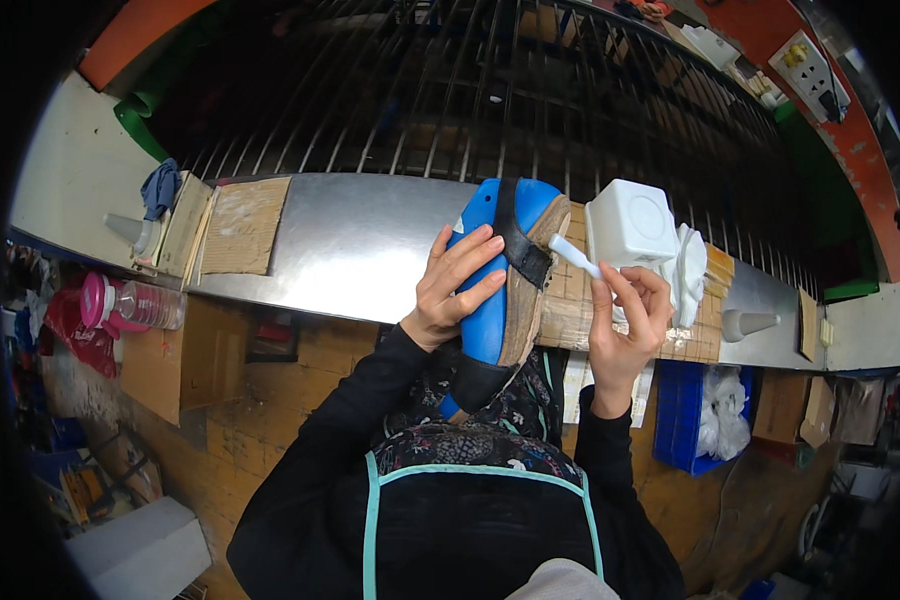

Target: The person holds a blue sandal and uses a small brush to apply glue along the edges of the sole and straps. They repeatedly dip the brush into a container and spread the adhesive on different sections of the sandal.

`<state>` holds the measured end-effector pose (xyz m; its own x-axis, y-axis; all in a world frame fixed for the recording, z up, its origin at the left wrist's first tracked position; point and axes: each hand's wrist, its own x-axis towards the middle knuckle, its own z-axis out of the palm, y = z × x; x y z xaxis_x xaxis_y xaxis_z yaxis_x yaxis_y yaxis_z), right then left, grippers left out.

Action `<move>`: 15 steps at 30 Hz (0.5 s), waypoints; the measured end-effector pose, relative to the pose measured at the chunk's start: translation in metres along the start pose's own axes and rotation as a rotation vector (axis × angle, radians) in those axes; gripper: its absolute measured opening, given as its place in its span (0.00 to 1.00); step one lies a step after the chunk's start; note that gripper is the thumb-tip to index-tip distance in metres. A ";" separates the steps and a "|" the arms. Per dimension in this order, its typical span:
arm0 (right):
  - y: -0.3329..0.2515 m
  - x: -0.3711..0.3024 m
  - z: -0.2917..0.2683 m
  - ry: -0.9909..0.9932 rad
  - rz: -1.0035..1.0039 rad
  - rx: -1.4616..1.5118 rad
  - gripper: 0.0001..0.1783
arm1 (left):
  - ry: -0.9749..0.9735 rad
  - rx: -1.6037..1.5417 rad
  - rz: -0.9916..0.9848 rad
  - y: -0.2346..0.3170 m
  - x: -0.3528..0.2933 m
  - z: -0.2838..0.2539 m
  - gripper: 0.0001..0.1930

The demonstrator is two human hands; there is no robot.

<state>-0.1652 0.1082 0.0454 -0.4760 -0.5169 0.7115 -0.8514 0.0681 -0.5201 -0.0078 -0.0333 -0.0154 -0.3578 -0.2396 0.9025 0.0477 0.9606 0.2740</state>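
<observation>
A sandal (523, 310) with black straps and a cork-coloured sole is fitted on a blue shoe last (483, 330). My left hand (455, 290) grips the last from its left side, fingers spread over the blue surface and near the strap. Between the thumb and fingers of my right hand (630, 325) is a slim white stick-like tool (576, 256). Its far end reaches the edge of the sole near the strap; whether it touches, I cannot tell. Just beyond the right hand stands a white square plastic container (634, 222).
Cardboard (567, 310) lies on the metal ledge (370, 235), with crumpled white material (687, 275) on it. Metal rollers (410, 130) run behind. A white cone (748, 324) lies at right, another cardboard piece (245, 225) at left. Below right hangs a blue bin (678, 415).
</observation>
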 end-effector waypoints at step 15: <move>0.010 0.002 -0.004 -0.070 0.070 0.167 0.13 | -0.043 -0.015 0.019 0.001 0.003 -0.003 0.20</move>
<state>-0.1752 0.1116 0.0437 -0.5110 -0.5743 0.6396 -0.7659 -0.0336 -0.6421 -0.0060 -0.0338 -0.0113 -0.3965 -0.2150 0.8925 0.0684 0.9626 0.2623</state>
